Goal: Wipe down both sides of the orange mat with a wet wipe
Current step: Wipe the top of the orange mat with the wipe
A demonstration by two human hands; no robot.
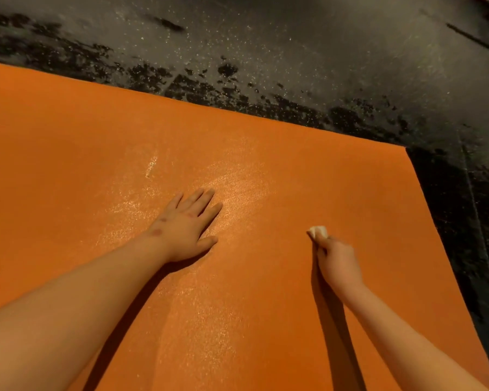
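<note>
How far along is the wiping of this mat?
Looks done: a glistening, seemingly damp sheen across the middle of the mat. In hand: the right hand grips the wipe against the mat; the left hand lies flat on it. Left: the dull far-left area, and likely the underside, which is hidden.

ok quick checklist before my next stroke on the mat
1. Wipe gripped by right hand: ok.
2. Wipe down on the mat: ok, by the look of it.
3. Left hand flat on mat, steadying it: ok.
4. Mat lying flat on floor: ok where visible.
5. Streak past left hand cleaned off: not ok.
6. Wipe wet enough: cannot tell.
</note>
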